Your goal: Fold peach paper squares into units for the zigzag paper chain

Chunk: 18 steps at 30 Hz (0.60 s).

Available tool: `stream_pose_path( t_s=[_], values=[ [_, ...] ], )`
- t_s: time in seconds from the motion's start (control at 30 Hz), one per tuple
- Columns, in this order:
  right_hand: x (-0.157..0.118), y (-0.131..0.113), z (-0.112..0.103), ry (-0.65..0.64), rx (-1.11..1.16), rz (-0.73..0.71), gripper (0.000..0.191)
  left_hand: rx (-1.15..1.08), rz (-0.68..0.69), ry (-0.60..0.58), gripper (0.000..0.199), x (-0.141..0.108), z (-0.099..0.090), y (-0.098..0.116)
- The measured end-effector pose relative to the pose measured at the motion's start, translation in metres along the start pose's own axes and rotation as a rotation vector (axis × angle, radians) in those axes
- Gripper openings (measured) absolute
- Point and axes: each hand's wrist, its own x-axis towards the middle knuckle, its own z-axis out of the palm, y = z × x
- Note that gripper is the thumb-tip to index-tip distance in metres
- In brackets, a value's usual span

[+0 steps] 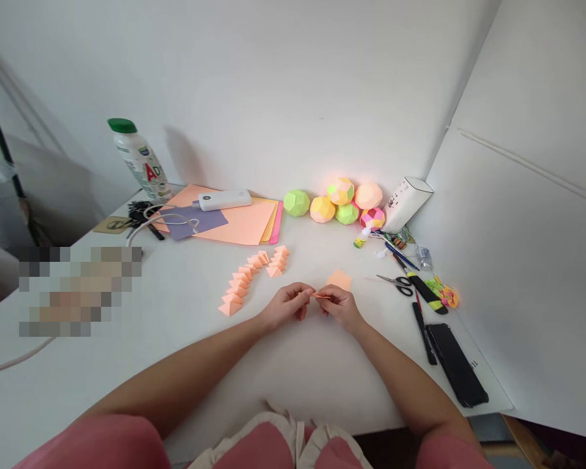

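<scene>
My left hand (290, 305) and my right hand (340, 307) meet over the middle of the table, both closed on a small piece of folded orange paper (321, 296). Fingers pinch it from either side, hiding most of its shape. Just beyond my right hand lies a flat square of orange paper (339, 280). To the left of my left hand, folded orange paper pieces (239, 284) stand in a curved row. A shorter row of the same folded pieces (278, 262) sits beside its far end.
Faceted paper balls (322, 209) cluster against the wall. Coloured sheets (244, 228) lie under a white power bank (224, 200), near a white bottle (139, 159). On the right are scissors (398, 283), a glue bottle (361, 238), a utility knife (427, 291) and a black phone (458, 365).
</scene>
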Motion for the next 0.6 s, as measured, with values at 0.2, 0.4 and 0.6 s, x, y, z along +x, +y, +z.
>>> stream_pose_path(
  t_s=[0.2,0.4,0.6],
  values=[
    [0.001,0.003,-0.001,0.005,0.007,-0.021,0.013,0.076,0.002,-0.007,0.033,-0.005,0.002,0.009],
    [0.000,0.001,0.000,0.015,-0.005,0.019,0.016,0.082,-0.006,-0.003,0.037,-0.006,0.003,0.010],
    [0.000,0.001,0.000,0.010,-0.019,0.000,0.012,0.093,-0.009,-0.012,0.037,-0.006,0.003,0.012]
  ],
)
